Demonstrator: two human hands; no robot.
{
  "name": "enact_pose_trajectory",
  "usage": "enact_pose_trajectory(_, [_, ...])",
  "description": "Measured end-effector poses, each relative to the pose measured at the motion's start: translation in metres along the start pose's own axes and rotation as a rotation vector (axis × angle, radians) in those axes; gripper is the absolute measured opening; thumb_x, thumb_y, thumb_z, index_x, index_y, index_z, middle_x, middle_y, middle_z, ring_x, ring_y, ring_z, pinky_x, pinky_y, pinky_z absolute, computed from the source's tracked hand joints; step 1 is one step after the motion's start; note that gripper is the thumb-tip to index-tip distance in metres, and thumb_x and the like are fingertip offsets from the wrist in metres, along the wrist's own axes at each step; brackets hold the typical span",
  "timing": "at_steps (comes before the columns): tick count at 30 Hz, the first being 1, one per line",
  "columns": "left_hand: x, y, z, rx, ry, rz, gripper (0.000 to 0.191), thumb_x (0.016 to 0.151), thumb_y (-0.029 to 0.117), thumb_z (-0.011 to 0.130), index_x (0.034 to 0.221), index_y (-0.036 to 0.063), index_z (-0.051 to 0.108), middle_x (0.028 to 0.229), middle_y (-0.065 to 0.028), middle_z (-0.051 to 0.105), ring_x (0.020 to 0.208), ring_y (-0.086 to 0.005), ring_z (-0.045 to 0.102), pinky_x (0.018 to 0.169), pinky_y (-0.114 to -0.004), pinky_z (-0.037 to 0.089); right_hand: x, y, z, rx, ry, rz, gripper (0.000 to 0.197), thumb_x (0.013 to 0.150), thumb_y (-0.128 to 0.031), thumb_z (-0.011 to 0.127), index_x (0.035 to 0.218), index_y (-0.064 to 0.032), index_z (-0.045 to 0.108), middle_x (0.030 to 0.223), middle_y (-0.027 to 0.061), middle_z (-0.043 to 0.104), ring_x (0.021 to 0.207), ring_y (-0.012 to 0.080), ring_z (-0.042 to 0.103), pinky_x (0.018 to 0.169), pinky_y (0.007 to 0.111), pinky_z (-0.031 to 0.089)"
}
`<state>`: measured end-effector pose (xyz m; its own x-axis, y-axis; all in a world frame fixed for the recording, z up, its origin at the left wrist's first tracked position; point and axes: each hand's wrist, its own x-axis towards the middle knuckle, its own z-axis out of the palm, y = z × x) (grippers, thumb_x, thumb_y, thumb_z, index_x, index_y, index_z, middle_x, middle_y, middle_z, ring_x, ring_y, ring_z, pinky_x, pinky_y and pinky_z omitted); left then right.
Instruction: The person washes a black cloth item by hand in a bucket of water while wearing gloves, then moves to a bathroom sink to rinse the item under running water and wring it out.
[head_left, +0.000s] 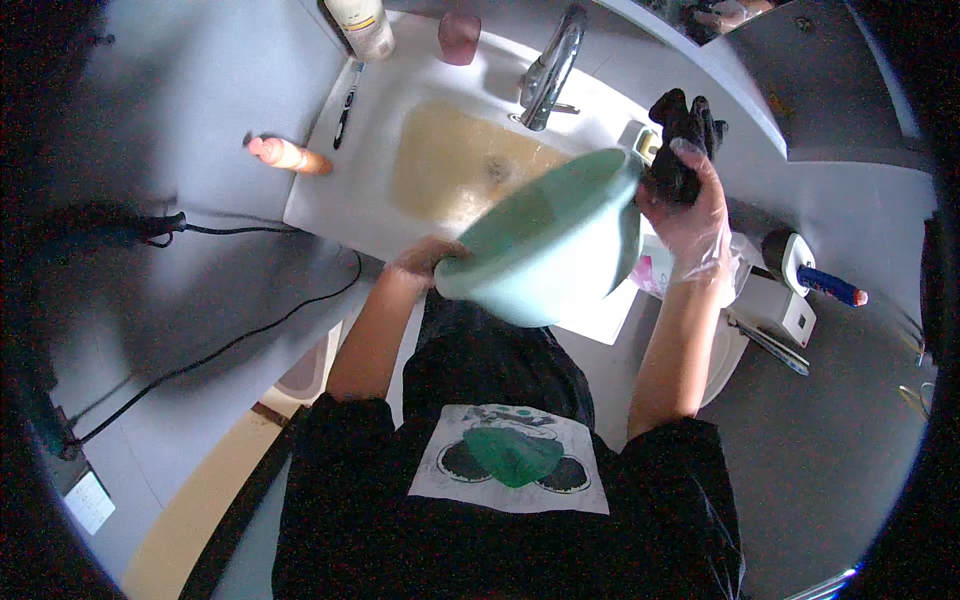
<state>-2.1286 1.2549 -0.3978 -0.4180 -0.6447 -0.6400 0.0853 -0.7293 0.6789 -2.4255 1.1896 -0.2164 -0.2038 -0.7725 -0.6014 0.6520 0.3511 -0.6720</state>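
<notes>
A pale green plastic basin (540, 255) is tilted over the near right part of the white sink (352, 195). My left hand (426, 262) grips its left rim. My right hand (694, 217), in a clear plastic glove, holds a bunched black cloth item (679, 150) beside the basin's right rim. Whether the right hand also touches the basin cannot be told. Yellowish-brown water (442, 165) stands in the sink bowl. The chrome faucet (559, 71) arches over the far side of the bowl.
At the sink's back stand a white bottle (364, 30) and a pink cup (459, 39). A toothbrush (346, 109) and an orange tube (292, 156) lie left. A soap dish (641, 142) sits right. A black cord (247, 337) hangs left; a blue-handled brush (825, 285) is right.
</notes>
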Motion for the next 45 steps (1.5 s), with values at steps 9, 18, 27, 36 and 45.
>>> enact_pose_trajectory(9, [-0.031,0.006,-0.041,-0.075,0.238,-0.191,0.041,0.073,0.007,0.057,0.112,0.0003,0.046,0.1,-0.0143,0.053,0.085,-0.0237,0.056,0.065,-0.035,0.05,0.016,0.07,-0.055,-0.002,0.047,0.079,0.028,0.069,-0.017,0.062,0.092,-0.0029,0.056,0.081,0.0063,0.057,0.075,0.0198,0.054,0.069,0.031,0.045])
enact_pose_trajectory(18, [-0.086,-0.006,-0.024,-0.224,0.598,0.085,0.059,0.063,0.003,0.055,0.119,0.0071,0.039,0.1,-0.0101,0.051,0.084,-0.0239,0.054,0.061,-0.036,0.047,0.097,0.099,-0.019,-0.701,-0.065,-0.366,0.032,0.067,-0.012,0.062,0.095,-0.0001,0.053,0.079,0.0038,0.056,0.066,0.0113,0.051,0.06,0.025,0.042])
enact_pose_trajectory(27, [-0.069,-0.009,-0.011,-0.257,0.634,0.165,0.059,0.065,0.006,0.054,0.12,0.0152,0.035,0.104,-0.0067,0.05,0.087,-0.0239,0.051,0.059,-0.038,0.043,0.145,0.099,0.012,-1.005,-0.167,-0.396,0.034,0.061,-0.014,0.07,0.09,-0.0025,0.057,0.073,0.0028,0.059,0.063,0.0135,0.054,0.059,0.026,0.044])
enact_pose_trajectory(36, [-0.058,-0.02,-0.002,-0.271,0.787,0.132,0.05,0.067,0.004,0.053,0.116,0.0123,0.041,0.095,-0.0053,0.054,0.081,-0.0179,0.053,0.057,-0.033,0.046,0.149,0.104,-0.007,-1.068,-0.329,-0.282,0.05,0.059,-0.013,0.071,0.104,-0.0001,0.053,0.09,0.0074,0.061,0.077,0.0154,0.056,0.074,0.026,0.045])
enact_pose_trajectory(45, [-0.056,-0.038,-0.014,-0.23,0.641,0.267,0.046,0.069,0.01,0.059,0.111,0.0089,0.04,0.091,-0.0087,0.055,0.08,-0.022,0.056,0.058,-0.036,0.049,0.156,0.11,-0.041,-0.923,-0.214,-0.225,0.039,0.059,-0.022,0.069,0.09,-0.0014,0.058,0.078,0.0043,0.057,0.069,0.0136,0.052,0.062,0.025,0.041])
